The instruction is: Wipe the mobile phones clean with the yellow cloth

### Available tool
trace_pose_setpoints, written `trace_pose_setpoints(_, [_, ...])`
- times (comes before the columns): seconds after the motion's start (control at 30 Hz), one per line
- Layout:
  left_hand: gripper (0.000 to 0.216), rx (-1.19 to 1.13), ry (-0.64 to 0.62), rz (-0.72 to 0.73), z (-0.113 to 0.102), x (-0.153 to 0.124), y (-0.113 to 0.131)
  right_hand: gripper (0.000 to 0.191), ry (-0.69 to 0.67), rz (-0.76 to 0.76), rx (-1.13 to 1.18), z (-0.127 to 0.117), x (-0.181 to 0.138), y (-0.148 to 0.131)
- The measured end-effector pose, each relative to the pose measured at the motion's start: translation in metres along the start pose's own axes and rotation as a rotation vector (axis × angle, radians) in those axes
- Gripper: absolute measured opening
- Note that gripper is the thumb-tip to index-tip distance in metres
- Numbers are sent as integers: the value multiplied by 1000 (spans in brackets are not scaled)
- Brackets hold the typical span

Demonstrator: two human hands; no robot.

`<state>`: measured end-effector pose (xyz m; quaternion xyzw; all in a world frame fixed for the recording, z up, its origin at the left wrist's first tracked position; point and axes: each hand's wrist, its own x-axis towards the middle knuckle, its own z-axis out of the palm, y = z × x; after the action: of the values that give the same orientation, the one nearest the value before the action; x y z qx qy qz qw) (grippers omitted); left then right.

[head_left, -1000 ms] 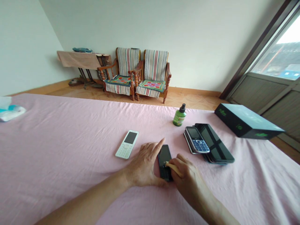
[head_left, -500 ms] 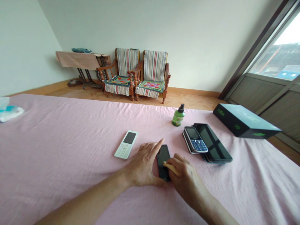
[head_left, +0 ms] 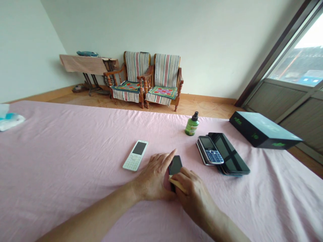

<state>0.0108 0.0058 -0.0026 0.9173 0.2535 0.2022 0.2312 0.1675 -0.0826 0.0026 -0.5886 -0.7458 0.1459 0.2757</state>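
A black mobile phone (head_left: 175, 163) lies face up on the pink cloth, its lower half mostly hidden by my hands. My left hand (head_left: 155, 176) spans its left side, index finger at the top end and thumb at the bottom, bracing it. My right hand (head_left: 189, 186) is closed around a slim, pale wooden stick-like tool (head_left: 178, 185). That tool's tip is over the phone's keypad area, too small to make out. To the left of my left hand is a white keypad phone (head_left: 136, 155), face up and apart from it.
A dark blue keypad phone (head_left: 211, 150) and black touchscreen devices (head_left: 230, 153) are stacked at the right. Behind them are a green spray bottle (head_left: 192, 124) and a black-sided box (head_left: 263, 129). A white-and-blue packet (head_left: 11, 120) lies far left. Two wooden armchairs (head_left: 165, 79) stand beyond the bed-like surface.
My right hand and the wooden tool have shifted slightly left and down across the phone, covering more of its lower part. My left hand stays nearly in place.
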Motion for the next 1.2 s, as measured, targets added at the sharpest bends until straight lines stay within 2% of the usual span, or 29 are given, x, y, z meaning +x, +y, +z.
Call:
trace_pose_setpoints(0.07, [125,4,0,2,1,0,-1,29,-10,-21,79,-2,0,-1])
trace_pose_setpoints(0.17, [122,3,-23,-13,-1,0,0,30,56,65,220,-11,-1,9])
trace_pose_setpoints(0.23, [120,1,-37,-12,-3,1,2,26,142,143,228,-17,-2,18])
trace_pose_setpoints(0.3, [118,0,-40,-5,-5,1,3,22,170,171,194,-21,-5,22])
trace_pose_setpoints(0.47, [120,-13,-45,-22,-8,2,5,27,49,153,78,-14,-12,16])
trace_pose_setpoints(0.63, [122,-11,-55,-36,-7,2,4,26,38,115,-53,-6,-19,12])
trace_pose_setpoints(0.9, [120,5,-62,-61,-7,2,5,27,-10,139,27,-3,-18,10])
trace_pose_setpoints(1.2, [120,-9,-39,-15,-5,1,2,32,-9,73,44,2,-8,0])
